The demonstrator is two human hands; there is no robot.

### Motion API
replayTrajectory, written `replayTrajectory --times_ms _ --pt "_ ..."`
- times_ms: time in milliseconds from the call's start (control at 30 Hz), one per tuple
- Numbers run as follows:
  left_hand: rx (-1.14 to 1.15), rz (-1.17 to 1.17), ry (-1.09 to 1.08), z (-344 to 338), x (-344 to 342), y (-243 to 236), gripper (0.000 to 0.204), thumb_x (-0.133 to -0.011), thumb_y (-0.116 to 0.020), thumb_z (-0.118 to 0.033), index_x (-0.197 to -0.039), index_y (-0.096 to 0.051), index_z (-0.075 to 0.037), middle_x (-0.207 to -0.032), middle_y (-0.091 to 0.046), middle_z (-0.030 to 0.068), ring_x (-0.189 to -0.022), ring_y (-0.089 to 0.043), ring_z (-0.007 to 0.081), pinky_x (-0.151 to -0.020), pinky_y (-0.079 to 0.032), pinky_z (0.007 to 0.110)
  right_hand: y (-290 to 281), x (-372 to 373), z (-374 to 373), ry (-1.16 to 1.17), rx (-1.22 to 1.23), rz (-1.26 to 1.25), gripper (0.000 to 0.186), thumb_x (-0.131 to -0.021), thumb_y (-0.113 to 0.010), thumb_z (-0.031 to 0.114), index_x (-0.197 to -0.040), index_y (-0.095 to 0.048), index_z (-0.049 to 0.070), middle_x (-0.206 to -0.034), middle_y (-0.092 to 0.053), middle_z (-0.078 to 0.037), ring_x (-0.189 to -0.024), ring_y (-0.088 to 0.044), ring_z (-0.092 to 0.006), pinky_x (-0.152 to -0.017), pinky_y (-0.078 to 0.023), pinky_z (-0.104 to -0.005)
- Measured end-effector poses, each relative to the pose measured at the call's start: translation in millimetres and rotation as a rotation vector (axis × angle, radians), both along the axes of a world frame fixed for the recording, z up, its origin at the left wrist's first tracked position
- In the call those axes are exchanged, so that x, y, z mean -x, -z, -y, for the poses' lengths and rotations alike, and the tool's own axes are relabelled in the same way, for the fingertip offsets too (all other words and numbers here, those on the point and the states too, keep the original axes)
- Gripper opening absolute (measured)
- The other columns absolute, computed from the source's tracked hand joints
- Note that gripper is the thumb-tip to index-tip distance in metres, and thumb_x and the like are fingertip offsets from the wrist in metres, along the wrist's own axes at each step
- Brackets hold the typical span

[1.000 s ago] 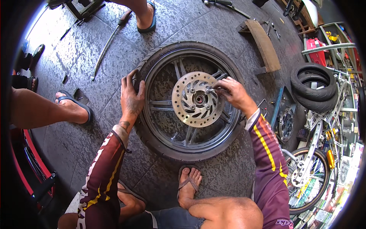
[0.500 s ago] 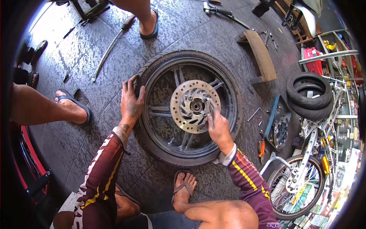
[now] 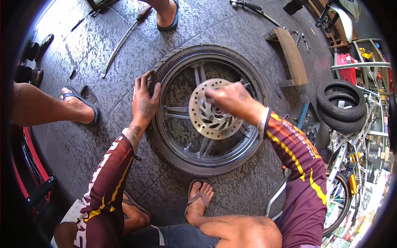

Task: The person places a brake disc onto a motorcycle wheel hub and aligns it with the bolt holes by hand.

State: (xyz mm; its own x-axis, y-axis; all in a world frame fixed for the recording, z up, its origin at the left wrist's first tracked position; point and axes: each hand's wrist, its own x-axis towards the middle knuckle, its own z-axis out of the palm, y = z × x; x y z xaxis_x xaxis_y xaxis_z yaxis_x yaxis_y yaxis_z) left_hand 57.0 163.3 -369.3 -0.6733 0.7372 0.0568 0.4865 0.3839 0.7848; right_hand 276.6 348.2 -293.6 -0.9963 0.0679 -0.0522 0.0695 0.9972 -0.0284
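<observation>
A motorcycle wheel with a black tyre [image 3: 206, 170] and grey spoked rim lies flat on the floor in front of me. My left hand [image 3: 144, 101] rests on the tyre's left edge, thumb and fingers apart. On the wheel's hub sits a round, drilled brake disc [image 3: 197, 120], its bolts set around the centre. My right hand [image 3: 232, 99] is closed over the disc's upper right part, fingers curled and slightly blurred. Whatever is between those fingers is hidden by the hand.
Another person's sandalled foot [image 3: 78, 108] stands at left. A long metal bar [image 3: 120, 47] lies beyond the wheel. At right are a curved wooden block [image 3: 291, 56], stacked tyres [image 3: 340, 105], a blue-edged tray [image 3: 304, 118] and a spoked wheel [image 3: 337, 198]. A hammer [image 3: 244, 5] lies at the far side.
My right hand has turned and shifted up and left across the disc, its forearm swinging inward. The left hand keeps its place on the tyre. The view has shifted slightly.
</observation>
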Motion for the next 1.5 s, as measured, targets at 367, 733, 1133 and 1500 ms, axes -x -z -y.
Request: replayTrajectory --times_ms 367,733,1133,1500 --pt "-0.005 0.003 -0.015 -0.5 0.2 1.4 0.045 -0.097 -0.061 -0.027 -0.139 -0.049 -0.014 -0.130 -0.051 0.0174 -0.121 -0.055 0.0402 -0.100 -0.047 0.047 -23.1 -79.5 -28.9 0.508 0.029 -0.026 0.022 -0.096 -0.061 0.029 -0.095 -0.055 0.008 -0.086 -0.069 -0.015 -0.079 -0.068 -0.0395 -0.065 -0.053 -0.0505" --pt "-0.001 0.010 -0.014 -3.3 -2.9 2.5 0.044 -0.098 -0.061 -0.029 -0.139 -0.049 -0.016 -0.131 -0.051 0.0154 -0.119 -0.058 0.0386 -0.097 -0.050 0.048 -28.0 -41.5 47.2 0.102 0.264 0.116 0.022 -0.090 -0.066 0.023 -0.103 -0.055 0.009 -0.074 -0.068 -0.011 -0.068 -0.069 -0.0314 -0.056 -0.053 -0.0427" --pt "-0.019 -0.005 -0.021 0.8 1.8 1.1 0.045 -0.097 -0.061 -0.028 -0.139 -0.050 -0.016 -0.131 -0.051 0.0156 -0.120 -0.057 0.0393 -0.098 -0.049 0.048 -19.8 19.7 -22.1 0.044 0.153 0.079 0.019 -0.088 -0.066 0.021 -0.102 -0.060 0.010 -0.087 -0.069 -0.012 -0.082 -0.071 -0.0328 -0.067 -0.056 -0.0441" --pt "-0.013 0.012 -0.026 0.1 -0.3 4.4 0.045 -0.097 -0.061 -0.031 -0.138 -0.051 -0.017 -0.131 -0.052 0.0149 -0.118 -0.058 0.0391 -0.097 -0.049 0.048 -43.0 -88.5 -5.4 0.487 0.032 0.315 0.030 -0.093 -0.064 0.035 -0.100 -0.056 0.007 -0.091 -0.069 -0.014 -0.082 -0.069 -0.0373 -0.069 -0.055 -0.0479"
